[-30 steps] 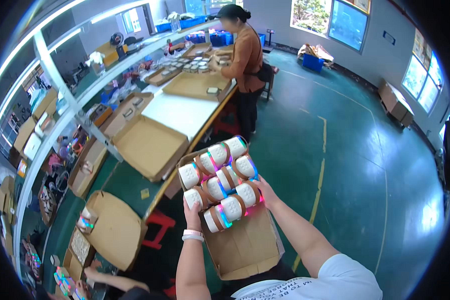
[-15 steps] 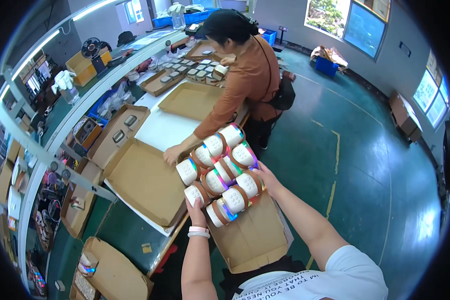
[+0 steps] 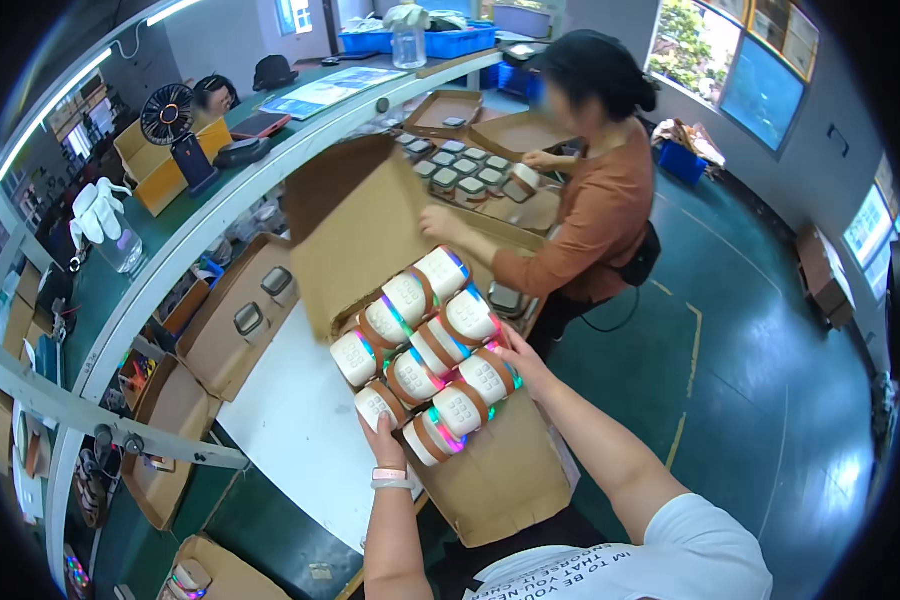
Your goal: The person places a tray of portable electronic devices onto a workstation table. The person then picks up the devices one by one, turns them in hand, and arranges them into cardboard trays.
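Note:
My left hand (image 3: 382, 440) and my right hand (image 3: 526, 362) grip a block of small white speakers (image 3: 432, 348) from its two sides. Each is drum-shaped with a brown strap and a grid of raised dots, and several glow in coloured light. The left thumb lies over the lowest speaker on the left; the right fingers press the block's right edge. Beneath the block, close to my body, is a shallow cardboard tray (image 3: 500, 485); whether the speakers touch it I cannot tell. My left wrist wears two light bands.
A co-worker (image 3: 595, 200) in a brown top holds a tilted cardboard tray (image 3: 355, 240) right behind the speakers. Dark-topped units (image 3: 460, 165) stand in rows farther off. A white metal frame (image 3: 210, 212) crosses the left side above the white tabletop (image 3: 290, 430).
The co-worker has raised the cardboard tray off the table, baring the white top, and now stands more upright. My hands still hold the speakers, slightly farther left in view.

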{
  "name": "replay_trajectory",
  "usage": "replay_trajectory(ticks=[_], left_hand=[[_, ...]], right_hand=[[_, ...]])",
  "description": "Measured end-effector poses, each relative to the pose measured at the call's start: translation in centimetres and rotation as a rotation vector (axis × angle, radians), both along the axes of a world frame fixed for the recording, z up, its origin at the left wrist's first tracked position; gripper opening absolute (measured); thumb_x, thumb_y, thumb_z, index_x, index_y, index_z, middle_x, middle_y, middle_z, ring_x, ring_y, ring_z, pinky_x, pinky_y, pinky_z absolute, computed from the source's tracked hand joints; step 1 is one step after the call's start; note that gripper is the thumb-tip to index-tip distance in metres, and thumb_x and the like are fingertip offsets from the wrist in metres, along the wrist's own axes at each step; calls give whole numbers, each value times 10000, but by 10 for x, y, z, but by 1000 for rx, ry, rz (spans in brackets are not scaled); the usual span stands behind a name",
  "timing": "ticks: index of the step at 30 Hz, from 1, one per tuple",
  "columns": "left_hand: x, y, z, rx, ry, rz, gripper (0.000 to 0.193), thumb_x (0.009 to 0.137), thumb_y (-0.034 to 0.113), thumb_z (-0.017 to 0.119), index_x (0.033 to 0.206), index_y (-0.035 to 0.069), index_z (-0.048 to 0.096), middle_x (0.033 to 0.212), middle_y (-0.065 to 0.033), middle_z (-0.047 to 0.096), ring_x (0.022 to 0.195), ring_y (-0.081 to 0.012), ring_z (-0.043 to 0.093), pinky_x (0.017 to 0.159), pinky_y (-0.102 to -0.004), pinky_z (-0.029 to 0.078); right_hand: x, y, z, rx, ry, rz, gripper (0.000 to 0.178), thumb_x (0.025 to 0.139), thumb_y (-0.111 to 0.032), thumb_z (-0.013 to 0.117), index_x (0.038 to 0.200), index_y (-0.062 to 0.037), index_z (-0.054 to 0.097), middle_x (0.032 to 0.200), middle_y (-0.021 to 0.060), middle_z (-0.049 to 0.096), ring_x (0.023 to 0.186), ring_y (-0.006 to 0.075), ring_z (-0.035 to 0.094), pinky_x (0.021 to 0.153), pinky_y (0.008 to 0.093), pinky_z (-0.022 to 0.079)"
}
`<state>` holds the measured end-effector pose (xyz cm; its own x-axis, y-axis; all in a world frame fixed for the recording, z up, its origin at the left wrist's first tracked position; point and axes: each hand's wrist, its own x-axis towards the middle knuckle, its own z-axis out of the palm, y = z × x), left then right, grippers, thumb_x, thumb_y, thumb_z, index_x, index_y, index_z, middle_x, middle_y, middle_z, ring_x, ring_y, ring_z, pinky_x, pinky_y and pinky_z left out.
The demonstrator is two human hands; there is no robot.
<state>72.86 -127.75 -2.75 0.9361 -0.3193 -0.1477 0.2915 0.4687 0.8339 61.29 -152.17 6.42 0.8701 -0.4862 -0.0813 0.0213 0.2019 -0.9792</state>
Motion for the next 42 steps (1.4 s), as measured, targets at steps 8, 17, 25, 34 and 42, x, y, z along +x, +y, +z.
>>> replay_trajectory(ticks=[8,17,25,34,42], left_hand=[[44,42,-12,127,69,265,571,883,132,462,1385,18,213,1295,-158,409,1160,-272,435,983,-370,357],[79,103,-12,621,115,407,534,895,245,485,1339,8,307,1269,-125,474,1123,-238,494,963,-326,372],[-1,151,-14,1161,321,533,693,801,160,623,1350,-49,256,1191,-205,518,1077,-250,519,891,-327,426],[-134,168,-5,1750,326,553,799,645,162,710,1309,-10,301,1196,-265,449,1093,-422,459,935,-436,396],[-108,97,10,1949,113,344,794,688,293,673,1331,5,307,1304,-329,336,1225,-490,283,1000,-558,265]], right_hand=[[123,18,-57,188,85,231,696,823,-277,644,1362,-14,290,1319,104,431,1216,188,401,1020,315,313],[222,72,-115,255,266,473,775,805,-351,648,1372,-14,241,1295,154,440,1193,232,423,994,329,345],[260,141,-139,100,385,720,887,818,-395,604,1417,-34,59,1369,207,331,1270,278,332,1034,354,296],[255,143,-119,-595,298,1500,721,804,-456,563,1358,-62,323,1112,198,583,1040,302,557,898,355,432],[176,-13,-133,-750,312,1029,403,780,-263,591,1128,-60,571,1017,175,624,942,295,595,827,364,470]])
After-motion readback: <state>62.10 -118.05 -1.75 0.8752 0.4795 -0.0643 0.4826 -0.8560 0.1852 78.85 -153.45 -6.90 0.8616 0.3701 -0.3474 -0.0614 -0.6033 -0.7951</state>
